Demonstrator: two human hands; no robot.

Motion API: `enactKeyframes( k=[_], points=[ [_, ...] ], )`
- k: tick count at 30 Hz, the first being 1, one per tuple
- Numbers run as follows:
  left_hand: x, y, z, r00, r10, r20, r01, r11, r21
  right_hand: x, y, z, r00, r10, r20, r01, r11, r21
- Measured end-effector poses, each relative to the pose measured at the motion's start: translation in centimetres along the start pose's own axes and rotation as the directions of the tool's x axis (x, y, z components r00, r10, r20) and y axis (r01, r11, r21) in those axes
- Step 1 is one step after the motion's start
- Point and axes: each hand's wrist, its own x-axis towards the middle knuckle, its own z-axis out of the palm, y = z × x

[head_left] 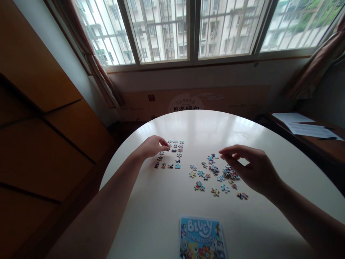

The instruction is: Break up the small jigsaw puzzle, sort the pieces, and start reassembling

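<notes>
Item: white round-edged table [151, 223], at which we worked with both hands.

Item: arranged puzzle pieces [178, 166], which we found left of centre, set in a rectangular layout with several rows at the far end and bare tabletop within the nearer part.

Item: left hand [154, 146], at the layout's left side, thumb and fingers drawn close together; we could not tell whether they pinched a piece.

Item: loose puzzle pieces [199, 185], scattered to the right, some heaped.

Item: right hand [250, 166], above that heap, thumb and forefinger tips nearly meeting; we could not tell whether they gripped anything.

Item: blue "BLUEY" picture sheet [202, 239], which lay nearest us.
</notes>
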Motion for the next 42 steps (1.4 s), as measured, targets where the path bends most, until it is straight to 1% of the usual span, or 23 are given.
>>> enactKeyframes(
  k=[6, 10, 13, 17, 21, 24, 27, 28, 29, 30, 31, 33, 35, 37, 40, 42],
  points=[
    [0.5, -0.6, 0.9, 0.999, -0.041, 0.03, 0.039, 0.998, 0.057, 0.2, -0.3, -0.2, 0.999, -0.032, 0.029, 0.032, 0.999, -0.006],
    [0.5, -0.8, 1.3, 1.0, -0.019, -0.011, 0.02, 0.995, 0.098, 0.2, -0.4, -0.3, 0.997, -0.057, 0.056, 0.057, 0.998, -0.009],
    [0.5, -0.7, 1.4, 0.999, -0.005, -0.037, 0.011, 0.99, 0.139, 0.2, -0.5, -0.3, 0.997, -0.065, 0.044, 0.066, 0.998, -0.018],
    [0.4, -0.3, 1.5, 0.999, 0.003, -0.046, 0.005, 0.985, 0.171, 0.3, -0.6, -0.4, 0.997, -0.068, 0.028, 0.069, 0.997, -0.028],
    [0.4, -0.6, 0.9, 0.994, 0.01, -0.109, 0.012, 0.98, 0.201, 0.3, -0.5, -0.7, 0.996, -0.085, 0.007, 0.085, 0.996, -0.025],
    [0.3, -1.1, 0.0, 0.983, 0.018, -0.181, 0.021, 0.977, 0.211, 0.4, -0.1, -1.1, 0.998, -0.06, -0.022, 0.059, 0.998, -0.033],
    [0.4, -1.4, -0.5, 0.974, 0.085, -0.208, -0.036, 0.973, 0.229, 0.8, 0.8, -1.6, 0.998, -0.003, -0.066, -0.002, 0.998, -0.066],
    [0.5, -1.4, -0.5, 0.97, 0.116, -0.214, -0.063, 0.969, 0.238, 1.0, 1.3, -1.9, 0.998, 0.017, -0.062, -0.022, 0.997, -0.078],
    [0.5, -1.3, -0.5, 0.964, 0.147, -0.222, -0.09, 0.965, 0.246, 1.1, 1.9, -2.1, 0.999, 0.033, -0.041, -0.037, 0.995, -0.09],
    [0.6, -1.2, -0.4, 0.955, 0.181, -0.234, -0.12, 0.96, 0.252, 1.3, 2.5, -2.4, 0.999, 0.052, 0.009, -0.051, 0.992, -0.113],
    [0.6, -1.0, -0.3, 0.944, 0.219, -0.248, -0.154, 0.954, 0.258, 1.5, 3.2, -2.7, 0.993, 0.075, 0.087, -0.062, 0.988, -0.142],
    [0.5, -0.4, 0.0, 0.913, 0.304, -0.272, -0.23, 0.934, 0.273, 1.7, 4.4, -3.3, 0.965, 0.118, 0.236, -0.071, 0.978, -0.196],
    [0.3, 0.5, 0.4, 0.88, 0.382, -0.282, -0.301, 0.908, 0.291, 1.9, 5.1, -3.8, 0.923, 0.15, 0.355, -0.076, 0.974, -0.215],
    [0.0, 1.6, 0.9, 0.859, 0.44, -0.263, -0.36, 0.883, 0.301, 2.0, 5.1, -4.1, 0.874, 0.17, 0.456, -0.079, 0.974, -0.212],
    [-0.5, 3.5, 2.1, 0.833, 0.525, -0.174, -0.466, 0.836, 0.29, 2.1, 4.3, -4.2, 0.788, 0.178, 0.589, -0.057, 0.974, -0.218],
    [-0.9, 4.6, 3.0, 0.812, 0.576, -0.097, -0.533, 0.799, 0.278, 2.1, 3.6, -4.0, 0.744, 0.182, 0.643, -0.035, 0.972, -0.234]
  ],
)
